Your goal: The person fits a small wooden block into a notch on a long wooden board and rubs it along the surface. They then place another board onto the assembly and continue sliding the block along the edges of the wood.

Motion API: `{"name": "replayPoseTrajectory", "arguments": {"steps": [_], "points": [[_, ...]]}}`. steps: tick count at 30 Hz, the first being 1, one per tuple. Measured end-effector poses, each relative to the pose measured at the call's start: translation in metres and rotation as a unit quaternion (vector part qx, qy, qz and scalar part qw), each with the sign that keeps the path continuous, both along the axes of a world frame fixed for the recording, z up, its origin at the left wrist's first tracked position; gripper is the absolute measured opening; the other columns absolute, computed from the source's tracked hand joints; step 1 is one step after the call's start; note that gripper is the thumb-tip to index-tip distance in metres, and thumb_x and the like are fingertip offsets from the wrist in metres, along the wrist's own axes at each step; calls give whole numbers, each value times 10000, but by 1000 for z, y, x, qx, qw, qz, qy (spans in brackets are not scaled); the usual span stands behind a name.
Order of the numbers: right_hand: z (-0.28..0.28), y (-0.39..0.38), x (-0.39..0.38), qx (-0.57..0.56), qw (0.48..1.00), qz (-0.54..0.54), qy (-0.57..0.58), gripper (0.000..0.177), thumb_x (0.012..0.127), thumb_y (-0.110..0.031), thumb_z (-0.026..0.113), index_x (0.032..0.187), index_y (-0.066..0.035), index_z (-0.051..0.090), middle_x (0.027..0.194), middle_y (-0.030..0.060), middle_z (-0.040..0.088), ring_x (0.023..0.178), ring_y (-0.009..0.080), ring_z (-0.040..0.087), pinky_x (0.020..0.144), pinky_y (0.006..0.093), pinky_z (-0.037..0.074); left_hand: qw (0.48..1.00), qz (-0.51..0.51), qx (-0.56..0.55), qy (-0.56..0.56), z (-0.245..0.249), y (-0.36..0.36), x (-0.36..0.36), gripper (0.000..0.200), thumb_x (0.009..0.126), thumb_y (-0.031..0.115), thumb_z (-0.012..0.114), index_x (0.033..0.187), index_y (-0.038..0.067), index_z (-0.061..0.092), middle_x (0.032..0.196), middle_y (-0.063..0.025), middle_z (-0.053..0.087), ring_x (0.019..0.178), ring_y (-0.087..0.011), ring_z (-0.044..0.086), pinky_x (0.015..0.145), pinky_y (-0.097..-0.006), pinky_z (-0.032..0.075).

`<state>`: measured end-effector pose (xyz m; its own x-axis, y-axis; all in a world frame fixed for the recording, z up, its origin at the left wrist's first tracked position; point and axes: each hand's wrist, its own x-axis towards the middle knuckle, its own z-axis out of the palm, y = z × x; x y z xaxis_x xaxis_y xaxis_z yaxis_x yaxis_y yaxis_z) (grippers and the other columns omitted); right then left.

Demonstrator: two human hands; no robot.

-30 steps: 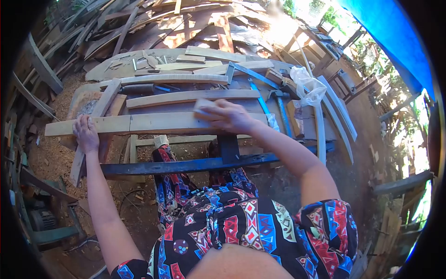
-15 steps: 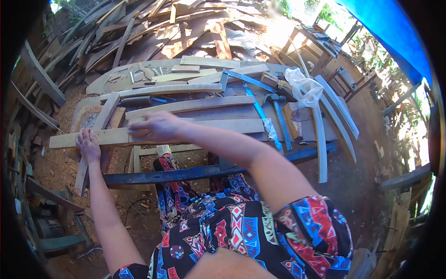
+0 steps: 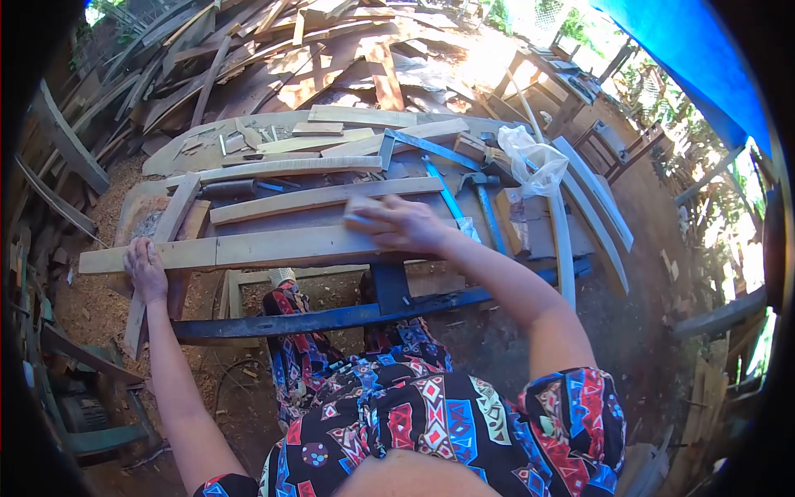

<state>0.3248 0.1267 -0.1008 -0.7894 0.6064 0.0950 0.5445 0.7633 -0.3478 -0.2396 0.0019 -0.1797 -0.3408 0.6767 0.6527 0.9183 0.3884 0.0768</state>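
- The long plank (image 3: 248, 247) lies across the near edge of the worktop (image 3: 273, 225). Its long axis runs left to right in front of the person, and its left end juts out past the worktop.
- The left hand (image 3: 146, 269) rests on that left end, palm down and fingers spread flat over the wood. It presses on the plank rather than gripping it.
- The right hand (image 3: 406, 225) sits toward the plank's right end, well apart from the left hand. Its fingers are curled down around a small pale block (image 3: 358, 211).
- The block pokes out on the left of the fingers, pointing along the plank toward the left hand. It seems to sit at the plank's far edge, though the fingers hide its underside, so I cannot tell if it touches the wood.
- Almost the whole bare length of the plank lies between the two hands.
- Just behind the plank a second slat (image 3: 323, 197) lies roughly parallel to it. A hammer (image 3: 484, 207) and a white plastic bag (image 3: 538, 161) lie to the right, beyond the right hand.
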Motion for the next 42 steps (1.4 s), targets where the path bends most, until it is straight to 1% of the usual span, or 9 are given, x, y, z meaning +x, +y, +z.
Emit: {"name": "replayPoseTrajectory", "arguments": {"steps": [6, 10, 12, 14, 17, 25, 32, 36, 42], "points": [[-16, 14, 21, 13, 996, -78, 43, 593, 826, -305, 629, 1387, -326, 439, 1196, 127, 564, 944, 324, 622, 841, 399, 529, 1000, 28, -4, 6, 2, 0, 8, 247, 969, 271, 462, 1120, 121, 587, 1296, -91, 505, 1232, -343, 404, 1043, -443, 338], [-10, 13, -72, 68, 988, 137, 33, 508, 883, -324, 562, 1377, -309, 443, 1381, -2, 495, 998, 301, 600, 840, 409, 535, 1000, 24, -6, -4, 2, 0, 6, 248, 967, 273, 461, 1113, 117, 587, 1306, -103, 498, 1242, -347, 395, 1057, -450, 320], [-7, -4, -131, 63, 965, 196, 163, 438, 909, -391, 525, 1334, -298, 477, 1274, 112, 554, 954, 335, 616, 807, 443, 532, 1000, 15, -3, -6, 1, 1, 3, 251, 967, 276, 460, 1112, 115, 586, 1308, -108, 496, 1245, -349, 391, 1061, -453, 314], [19, -21, -170, -27, 987, 145, 61, 421, 911, -472, 503, 1296, -302, 502, 1107, 214, 580, 893, 371, 631, 787, 459, 522, 1000, 15, -19, -16, 1, 1, 0, 260, 969, 283, 455, 1113, 110, 585, 1305, -118, 494, 1246, -350, 387, 1063, -455, 310], [8, -23, -198, -14, 981, 155, 120, 434, 901, -504, 505, 1293, -320, 501, 969, 250, 567, 838, 399, 637, 776, 465, 515, 999, 12, -29, -22, 3, 0, -1, 264, 971, 286, 453, 1111, 104, 584, 1299, -120, 496, 1243, -352, 386, 1061, -454, 311], [1, -15, -85, 99, 987, 118, 40, 502, 866, -380, 591, 1345, -308, 458, 1197, 101, 568, 944, 312, 606, 798, 442, 534, 1000, -6, -16, -17, -1, 0, -5, 263, 977, 282, 447, 1107, 99, 584, 1289, -121, 501, 1236, -347, 393, 1056, -455, 314], [-17, -12, 39, 19, 994, -85, 65, 618, 827, -299, 652, 1401, -309, 422, 1059, 147, 558, 910, 303, 603, 770, 408, 523, 1000, 7, -5, -11, 3, 0, 6, 259, 978, 273, 442, 1101, 95, 585, 1277, -123, 507, 1235, -350, 398, 1056, -449, 321], [-8, -11, -1, 39, 998, -13, 50, 560, 831, -317, 651, 1361, -288, 474, 1032, 147, 569, 890, 304, 602, 789, 396, 524, 1000, 11, -10, -16, 6, 0, 10, 255, 975, 269, 447, 1099, 93, 584, 1279, -121, 505, 1236, -349, 398, 1056, -450, 322], [11, -22, -173, -18, 986, 141, 85, 436, 887, -486, 550, 1281, -301, 525, 982, 211, 578, 849, 349, 620, 800, 433, 518, 1000, 16, 1, -8, 7, 0, 12, 233, 964, 252, 464, 1087, 95, 584, 1285, -113, 499, 1237, -346, 396, 1052, -454, 325]]}}
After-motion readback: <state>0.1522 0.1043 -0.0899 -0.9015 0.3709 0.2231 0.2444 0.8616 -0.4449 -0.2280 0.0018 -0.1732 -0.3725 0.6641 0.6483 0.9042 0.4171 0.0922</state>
